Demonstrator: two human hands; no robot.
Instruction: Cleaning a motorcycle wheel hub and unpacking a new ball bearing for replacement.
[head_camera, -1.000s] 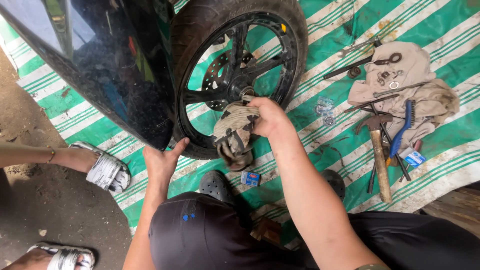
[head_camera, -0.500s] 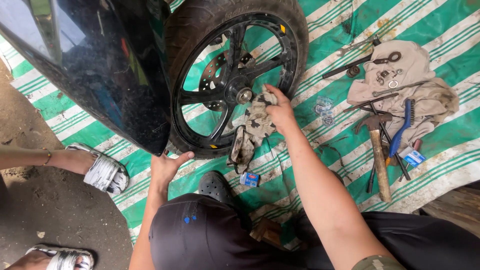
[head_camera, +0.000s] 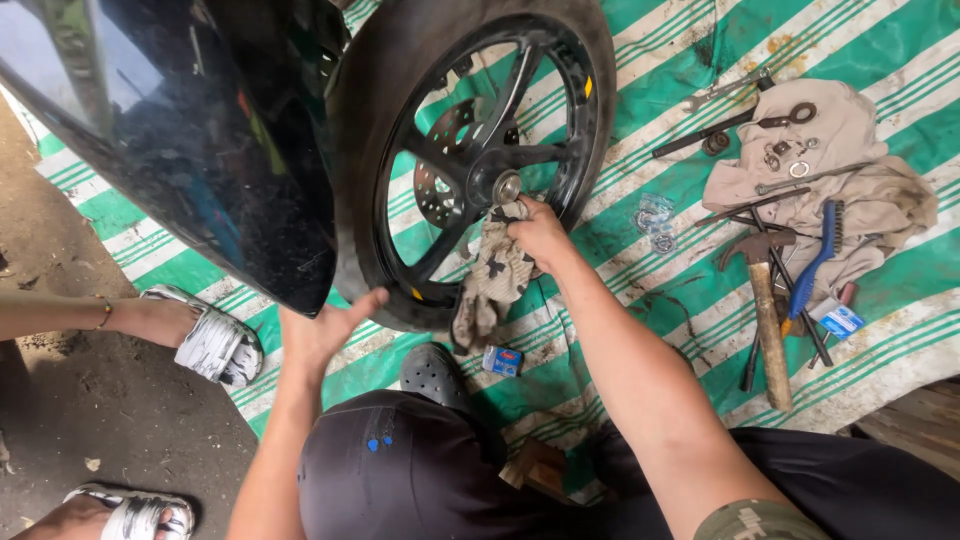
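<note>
The right hand is closed around the top of a patterned rag, fingers curled and pinching the cloth against the hub at the middle of the black wheel; the rest of the rag hangs down over the lower rim. The left hand is open, fingers spread, its palm pressed flat against the tyre low on the wheel's left side, just beside the glossy dark body panel. Behind the spokes a brake disc shows. The wheel stands upright on a green-and-white striped tarp. Below the rag lies a small blue-and-red tin, near a dark clog. Well to the right, a beige cloth carries washers and wrenches, with a hammer and a blue brush beside it. At the left edge another person's sandalled foot rests.
</note>
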